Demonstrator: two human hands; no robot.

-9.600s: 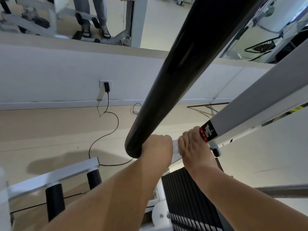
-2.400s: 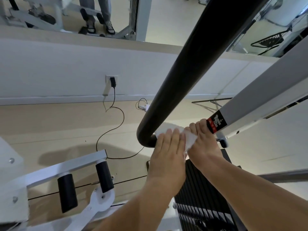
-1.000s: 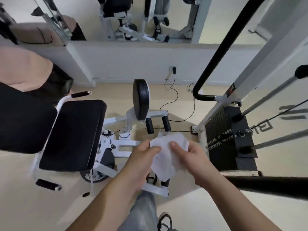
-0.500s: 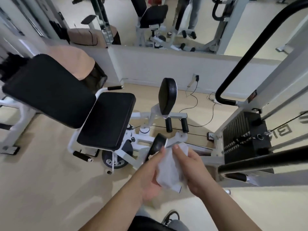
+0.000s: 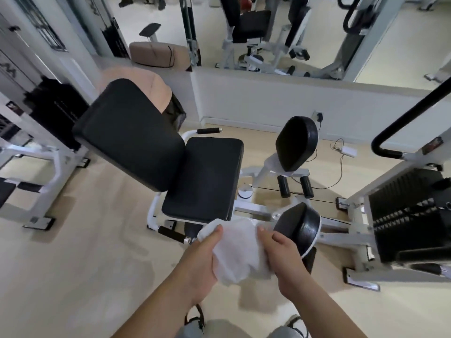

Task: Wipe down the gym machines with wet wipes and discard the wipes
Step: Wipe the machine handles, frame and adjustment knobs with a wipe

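Note:
I hold a crumpled white wet wipe [image 5: 238,250] in front of me with both hands. My left hand [image 5: 200,261] grips its left side and my right hand [image 5: 283,254] grips its right side. Just beyond them stands a white-framed gym machine with a black seat [image 5: 207,176], a black backrest [image 5: 129,132] and two round black leg pads [image 5: 296,142]. The nearer leg pad [image 5: 299,225] is right beside my right hand. The machine's weight stack [image 5: 402,211] and a curved black bar [image 5: 405,123] are at the right.
A mirror wall [image 5: 268,32] runs along the back above a low white ledge. Another white machine frame [image 5: 48,172] stands at the left. A cable and charger [image 5: 347,151] lie on the beige floor by the wall. My feet show at the bottom edge.
I have stepped back from the black bar I was wiping and turned left, so the whole seat machine is in view. Both hands keep hold of the wipe, now bunched lower.

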